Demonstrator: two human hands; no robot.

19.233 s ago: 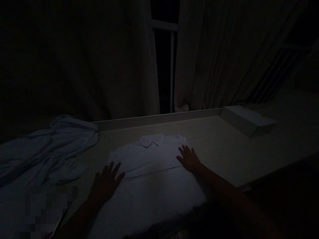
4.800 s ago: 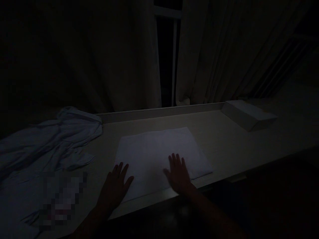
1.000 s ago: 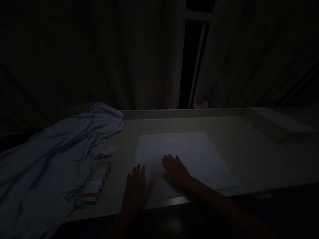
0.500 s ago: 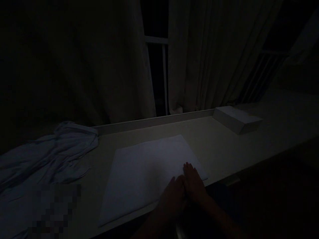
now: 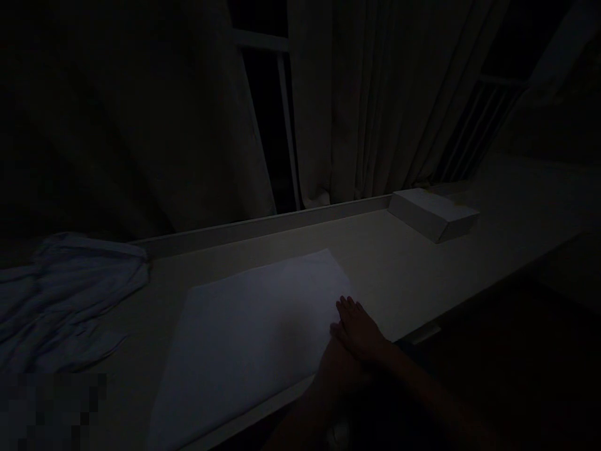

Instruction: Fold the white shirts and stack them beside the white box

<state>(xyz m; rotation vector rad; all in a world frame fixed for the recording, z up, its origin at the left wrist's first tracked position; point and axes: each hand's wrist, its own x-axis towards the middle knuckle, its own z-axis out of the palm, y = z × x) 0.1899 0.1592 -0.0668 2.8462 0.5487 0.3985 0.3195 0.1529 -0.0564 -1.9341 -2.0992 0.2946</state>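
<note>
Head view: a dim room, with a pale table [image 5: 389,263] running from the lower left of the frame toward the right edge.
White cloth: the white cloth [image 5: 244,338] lies flat on the table, left of centre in the lower half of the frame, its near edge along the front of the table; a soft shadow falls across its right part.
Right hand: the right hand [image 5: 359,329], right of centre in the lower half, is at the right edge of the cloth, palm down, fingers straight and close together; it is not closed round anything that shows.
Left hand: the left hand [image 5: 340,366] is just below the right one, dark and partly covered by it, near the cloth's lower right corner; how far its fingers are bent, or whether they have hold of the cloth, I cannot tell.
Clothes: crumpled clothes [image 5: 89,272] lie at the left edge, apart from the cloth.
Box: a pale box [image 5: 417,218] sits right of centre, near the back ledge [image 5: 263,227].
Curtains: dark curtains [image 5: 347,113] hang across the upper frame, parted around a window bar [image 5: 260,41].
Lower left corner: blurred into squares.
</note>
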